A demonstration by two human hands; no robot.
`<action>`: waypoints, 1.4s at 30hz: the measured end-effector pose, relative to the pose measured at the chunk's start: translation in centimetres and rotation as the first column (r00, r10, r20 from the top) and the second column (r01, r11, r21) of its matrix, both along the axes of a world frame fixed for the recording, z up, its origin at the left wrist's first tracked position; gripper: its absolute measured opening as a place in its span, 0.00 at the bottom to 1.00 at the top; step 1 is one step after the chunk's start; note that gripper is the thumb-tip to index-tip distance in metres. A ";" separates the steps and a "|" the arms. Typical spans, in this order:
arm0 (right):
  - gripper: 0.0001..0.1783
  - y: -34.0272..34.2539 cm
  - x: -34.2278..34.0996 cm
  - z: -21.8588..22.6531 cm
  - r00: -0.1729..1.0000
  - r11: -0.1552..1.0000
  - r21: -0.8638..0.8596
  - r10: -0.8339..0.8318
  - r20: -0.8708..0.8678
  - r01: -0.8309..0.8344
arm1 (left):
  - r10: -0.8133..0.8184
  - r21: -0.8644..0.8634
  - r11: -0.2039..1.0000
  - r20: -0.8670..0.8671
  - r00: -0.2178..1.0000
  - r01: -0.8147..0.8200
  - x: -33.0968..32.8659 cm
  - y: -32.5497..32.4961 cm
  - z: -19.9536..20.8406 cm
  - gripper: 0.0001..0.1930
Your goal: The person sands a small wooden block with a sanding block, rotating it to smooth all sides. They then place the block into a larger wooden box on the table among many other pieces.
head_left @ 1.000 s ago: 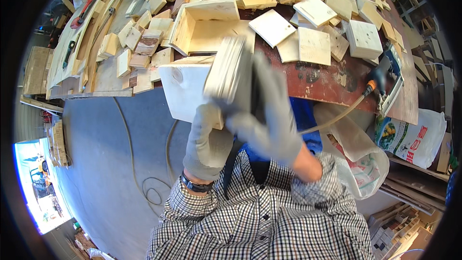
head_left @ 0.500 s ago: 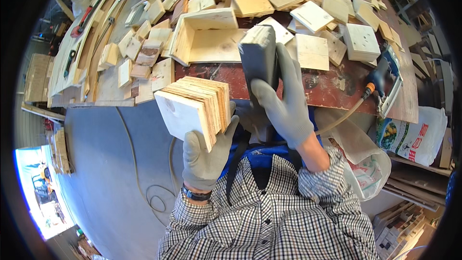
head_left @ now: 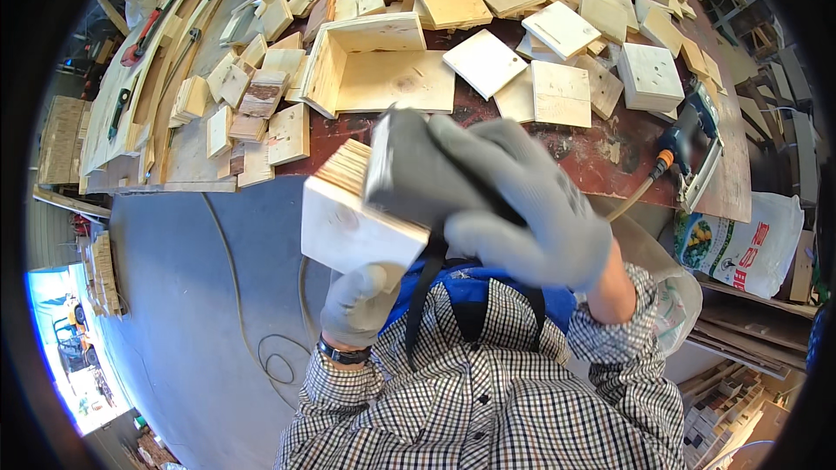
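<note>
My left hand [head_left: 355,300], in a grey glove, is closed on a stack of square plywood pieces [head_left: 355,228] from below. The pale face of the front piece is turned toward me, and the layered edges show at the top. My right hand [head_left: 549,213], gloved too and smeared by motion, grips a dark sanding block [head_left: 420,167], a block with a dark sheet around it. This block lies over the right part of the stack's edges and hides them. Both hands are in front of the bench's near edge.
On the dark red bench [head_left: 340,141] lie many loose plywood squares [head_left: 561,94] and an open wooden box frame [head_left: 396,83]. A blue nail gun [head_left: 697,144] with a hose rests at the right edge. Long strips and hand tools lie left; a hose [head_left: 228,270] loops across the floor.
My right hand has brought the sanding block down and left onto the stack's edges. The stack in my left hand has tilted, its layered edges now facing more upward.
</note>
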State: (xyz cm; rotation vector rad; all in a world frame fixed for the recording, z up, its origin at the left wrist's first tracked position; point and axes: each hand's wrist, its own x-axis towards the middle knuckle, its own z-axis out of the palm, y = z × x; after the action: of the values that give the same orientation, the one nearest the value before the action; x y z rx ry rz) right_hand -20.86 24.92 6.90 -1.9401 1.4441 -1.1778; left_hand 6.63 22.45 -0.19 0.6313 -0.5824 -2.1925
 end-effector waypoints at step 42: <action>0.14 3.8 -0.9 -1.2 0.871 1.000 -0.009 -0.015 -0.491 0.012 | 0.086 -0.081 0.992 -0.094 0.992 -0.093 2.4 -1.7 -1.7 0.54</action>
State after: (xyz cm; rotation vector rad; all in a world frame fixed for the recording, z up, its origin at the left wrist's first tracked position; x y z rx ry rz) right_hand -21.73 28.70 5.74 -2.3509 1.6957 -0.7104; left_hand 9.06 20.70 -1.85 0.5015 -0.5859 -2.0888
